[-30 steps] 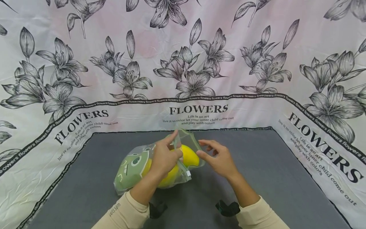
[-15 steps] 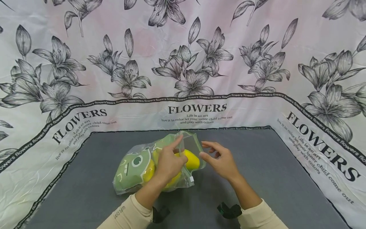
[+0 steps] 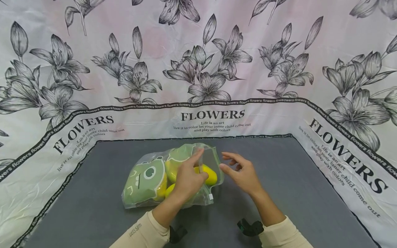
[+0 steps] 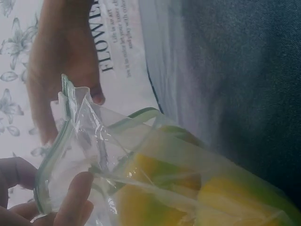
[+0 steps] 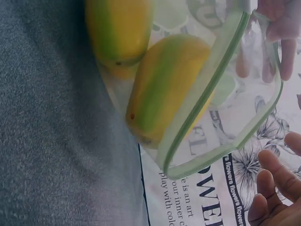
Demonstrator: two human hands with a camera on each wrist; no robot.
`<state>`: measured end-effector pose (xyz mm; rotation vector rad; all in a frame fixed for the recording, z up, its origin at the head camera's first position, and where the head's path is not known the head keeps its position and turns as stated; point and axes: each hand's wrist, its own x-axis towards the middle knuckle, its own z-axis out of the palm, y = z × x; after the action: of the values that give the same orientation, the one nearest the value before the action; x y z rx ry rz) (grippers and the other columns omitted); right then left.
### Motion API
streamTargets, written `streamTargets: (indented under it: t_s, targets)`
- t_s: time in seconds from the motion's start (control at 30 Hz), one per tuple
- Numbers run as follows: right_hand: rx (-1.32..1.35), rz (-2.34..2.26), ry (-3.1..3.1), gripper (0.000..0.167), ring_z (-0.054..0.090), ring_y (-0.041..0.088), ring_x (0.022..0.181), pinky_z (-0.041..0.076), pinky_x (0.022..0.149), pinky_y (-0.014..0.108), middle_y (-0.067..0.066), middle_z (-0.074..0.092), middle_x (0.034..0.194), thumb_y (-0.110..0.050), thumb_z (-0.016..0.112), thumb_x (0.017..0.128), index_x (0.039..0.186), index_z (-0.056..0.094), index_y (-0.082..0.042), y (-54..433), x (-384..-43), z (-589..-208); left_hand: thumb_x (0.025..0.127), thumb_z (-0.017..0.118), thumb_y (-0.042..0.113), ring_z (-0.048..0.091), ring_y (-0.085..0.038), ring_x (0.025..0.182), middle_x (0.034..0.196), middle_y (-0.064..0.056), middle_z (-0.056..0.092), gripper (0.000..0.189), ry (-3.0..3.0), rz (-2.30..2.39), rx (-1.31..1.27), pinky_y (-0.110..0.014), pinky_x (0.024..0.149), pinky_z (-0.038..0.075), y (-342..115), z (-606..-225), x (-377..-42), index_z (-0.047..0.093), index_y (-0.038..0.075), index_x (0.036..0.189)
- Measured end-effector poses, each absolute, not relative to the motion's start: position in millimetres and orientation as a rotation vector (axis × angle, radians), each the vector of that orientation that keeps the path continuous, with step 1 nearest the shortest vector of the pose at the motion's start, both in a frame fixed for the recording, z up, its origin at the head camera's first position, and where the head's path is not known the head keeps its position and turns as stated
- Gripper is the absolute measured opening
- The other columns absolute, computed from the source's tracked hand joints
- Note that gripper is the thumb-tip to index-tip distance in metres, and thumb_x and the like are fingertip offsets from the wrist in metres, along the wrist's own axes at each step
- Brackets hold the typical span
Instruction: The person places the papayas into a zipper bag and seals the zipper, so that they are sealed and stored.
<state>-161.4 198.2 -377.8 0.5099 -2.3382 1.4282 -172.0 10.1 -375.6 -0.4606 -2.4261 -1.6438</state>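
Note:
A clear zip bag [image 3: 139, 186] with green cartoon faces and a green zip edge lies on the grey table, its mouth open to the right. Inside are several yellow fruits with green streaks, mango-like in shape; two fruits [image 5: 169, 89] show well in the right wrist view. My left hand [image 3: 189, 181] pinches the bag near its mouth, index finger pointing up along the film; in the left wrist view its thumb [image 4: 75, 197] lies against the plastic. My right hand [image 3: 243, 174] is just right of the mouth, fingers loosely bent and holding nothing.
A white zip slider [image 3: 211, 196] sits at the near end of the bag's edge. Grey cloth covers the table [image 3: 294, 193]. A white floral-printed sheet [image 3: 214, 125] rises behind it and along both sides. Dark wrist-worn devices [image 3: 249, 227] hang by both wrists.
My left hand has shifted slightly right with the bag's mouth, and the zip slider has moved right and down. The bag has settled flatter. My right hand has moved slightly right.

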Motion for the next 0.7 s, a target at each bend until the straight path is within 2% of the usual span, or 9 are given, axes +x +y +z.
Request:
streamTargets:
  t_s: [0.2,0.4,0.57,0.7]
  targets:
    - [0.476,1.422,-2.346,0.039,0.054,0.028,0.091,0.045,0.07,0.036,0.017,0.064,0.111,-0.004,0.07,0.087,0.125,0.062,0.001,205,-170,-388,0.068,0.063,-0.012,0.048,-0.029,0.125,0.149,-0.004,0.038,0.078,-2.437,-1.614,-0.461,-0.022,0.041,0.041,19,-383,-180,0.048,0.009,0.143]
    - [0.436,1.417,-2.353,0.04,0.054,0.028,0.091,0.044,0.07,0.037,0.011,0.065,0.113,-0.013,0.071,0.089,0.128,0.062,-0.007,216,-190,-412,0.069,0.063,-0.008,0.038,-0.024,0.132,0.149,-0.006,0.039,0.077,-2.461,-1.535,-0.466,-0.024,0.038,0.04,29,-389,-190,0.049,0.009,0.142]
    - [0.428,1.427,-2.367,0.04,0.055,0.024,0.092,0.045,0.072,0.039,0.007,0.065,0.113,-0.022,0.071,0.09,0.128,0.063,-0.014,221,-196,-418,0.069,0.064,-0.005,0.049,-0.025,0.124,0.148,-0.005,0.039,0.076,-2.493,-1.453,-0.445,-0.024,0.038,0.038,33,-390,-193,0.049,0.011,0.142]
    - [0.424,1.435,-2.37,0.041,0.055,0.025,0.093,0.045,0.074,0.041,0.01,0.065,0.114,-0.024,0.07,0.09,0.129,0.063,-0.013,222,-196,-421,0.069,0.064,-0.005,0.055,-0.028,0.116,0.148,-0.006,0.039,0.076,-2.5,-1.413,-0.476,-0.023,0.037,0.036,35,-392,-192,0.049,0.01,0.143]
